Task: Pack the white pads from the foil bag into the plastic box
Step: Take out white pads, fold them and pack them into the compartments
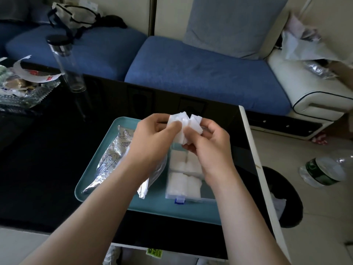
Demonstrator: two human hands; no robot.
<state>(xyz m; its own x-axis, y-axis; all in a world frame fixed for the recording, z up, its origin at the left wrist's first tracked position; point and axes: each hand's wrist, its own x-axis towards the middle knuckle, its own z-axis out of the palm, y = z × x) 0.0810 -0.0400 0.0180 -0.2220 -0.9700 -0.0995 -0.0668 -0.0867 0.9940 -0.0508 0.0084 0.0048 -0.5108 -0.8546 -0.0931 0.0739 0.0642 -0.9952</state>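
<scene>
- Centre of frame: left hand (152, 134) and right hand (208, 142) together pinch a small stack of white pads (184, 124), thumbs and fingertips curled on its faces.
- Stack held above the far end of the plastic box (184, 178), lower centre; pads already fill its near compartments.
- Foil bag (110, 159) lies on the teal tray (91, 169), left of box.
- Pads look light, soft, compressible and likely to fan apart; best gripped across both flat faces, edges squared.

Left hand (152, 138): bare
Right hand (212, 146): bare
Wrists: bare
Forearms: both uncovered along their whole visible length, to the lower edge
</scene>
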